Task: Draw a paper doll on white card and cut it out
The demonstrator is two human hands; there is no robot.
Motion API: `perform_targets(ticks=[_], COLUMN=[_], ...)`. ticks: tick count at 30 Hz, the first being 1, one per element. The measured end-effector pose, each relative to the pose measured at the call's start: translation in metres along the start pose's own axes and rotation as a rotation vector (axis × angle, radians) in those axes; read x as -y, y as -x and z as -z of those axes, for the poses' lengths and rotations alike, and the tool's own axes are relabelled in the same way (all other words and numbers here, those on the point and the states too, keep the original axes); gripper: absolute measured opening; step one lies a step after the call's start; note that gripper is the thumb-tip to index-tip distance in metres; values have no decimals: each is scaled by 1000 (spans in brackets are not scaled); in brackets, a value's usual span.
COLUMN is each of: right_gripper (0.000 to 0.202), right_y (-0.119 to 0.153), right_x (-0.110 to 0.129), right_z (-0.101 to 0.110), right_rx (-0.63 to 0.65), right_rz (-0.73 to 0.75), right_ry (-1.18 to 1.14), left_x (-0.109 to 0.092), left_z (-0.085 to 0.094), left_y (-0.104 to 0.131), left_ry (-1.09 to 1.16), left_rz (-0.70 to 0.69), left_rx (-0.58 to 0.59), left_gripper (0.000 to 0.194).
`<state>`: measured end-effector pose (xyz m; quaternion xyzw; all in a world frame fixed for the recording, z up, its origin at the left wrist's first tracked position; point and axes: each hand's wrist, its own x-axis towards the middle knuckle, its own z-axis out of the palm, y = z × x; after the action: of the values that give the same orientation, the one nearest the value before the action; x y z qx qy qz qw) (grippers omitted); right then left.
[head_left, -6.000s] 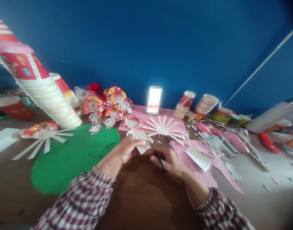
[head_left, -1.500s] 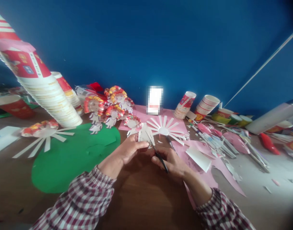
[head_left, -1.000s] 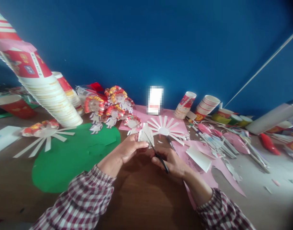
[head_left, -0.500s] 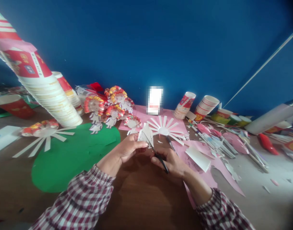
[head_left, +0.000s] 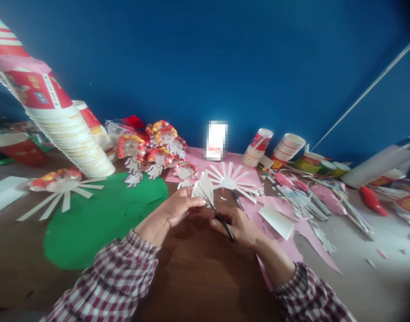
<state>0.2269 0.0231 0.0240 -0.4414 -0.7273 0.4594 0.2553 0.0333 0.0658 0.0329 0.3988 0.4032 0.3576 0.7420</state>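
Between thumb and fingers, my left hand (head_left: 178,208) pinches a small white paper piece (head_left: 205,185) with faint drawn outlines. My right hand (head_left: 236,226) is closed round black-handled scissors (head_left: 226,227), whose blades lie against the paper near my left thumb. Just beyond the paper lies a white paper cup cut into a fan of strips (head_left: 228,183). To the left stand several paper lion figures (head_left: 159,158) with red and yellow curled manes. Another cut cup (head_left: 62,183), part of its strips curled, lies farther left.
A green paper sheet (head_left: 100,228) lies at the left. A tall stack of paper cups (head_left: 70,138) leans behind it. Pink paper (head_left: 251,208), scraps and markers spread over the right. Shorter cup stacks (head_left: 258,147) stand near the blue wall (head_left: 225,67). A pixelated bright object (head_left: 217,141) stands centrally.
Almost nothing differs. The paper and both hands have shifted very slightly left in the view, while the scissors stay at the paper.
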Motion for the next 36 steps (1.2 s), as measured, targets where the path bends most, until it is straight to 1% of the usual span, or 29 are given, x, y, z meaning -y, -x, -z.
perform_targets(ticks=[7, 22, 28, 36], right_gripper=[34, 38, 40, 40], right_y=[-1, 1, 2, 1], right_x=[2, 6, 6, 7], right_z=[-1, 2, 1, 0], right_rx=[14, 35, 12, -19], right_rz=[-21, 35, 44, 42], right_ry=[-54, -64, -25, -26], left_x=[1, 3, 4, 5], left_z=[-3, -4, -5, -5], left_y=[1, 1, 1, 0], left_ry=[32, 42, 53, 65], left_rz=[-4, -17, -10, -17], left_rx=[-50, -10, -33, -31], left_gripper=[23, 23, 23, 23])
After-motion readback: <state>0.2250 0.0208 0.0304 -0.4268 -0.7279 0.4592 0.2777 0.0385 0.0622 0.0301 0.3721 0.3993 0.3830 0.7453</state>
